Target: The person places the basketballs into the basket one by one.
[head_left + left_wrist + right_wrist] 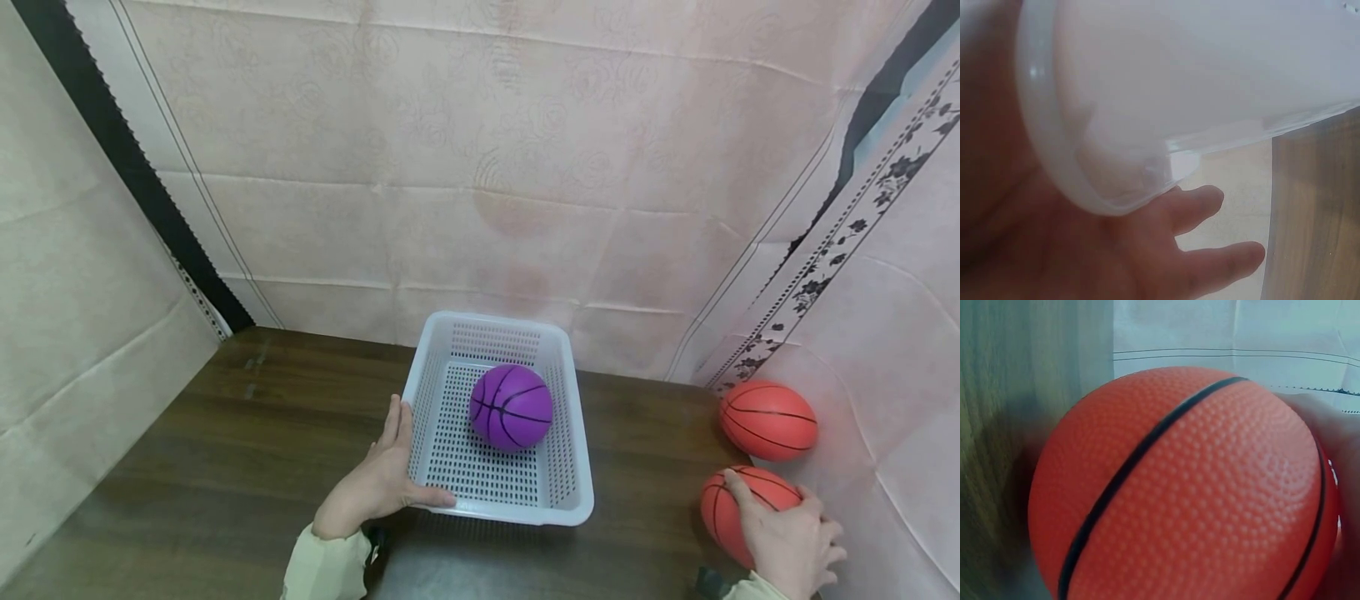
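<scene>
Brown table (pixel 225 467): grasping comes first, right hand (pixel 791 537) gripping a red ball (pixel 720 521) (lifting likely needs firmness); left hand (pixel 382 475), straight-fingered, touches basket (pixel 517 512).

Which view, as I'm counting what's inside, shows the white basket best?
Head view: nearly the whole white basket shows, purple ball inside. Left wrist catches only part of its rim and wall; right wrist shows none.

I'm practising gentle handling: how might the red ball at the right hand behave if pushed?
The nearer red ball would probably roll, being round. Its pebbled surface should resist slipping. Pushed forward, it might bump the other red ball just beyond.
</scene>
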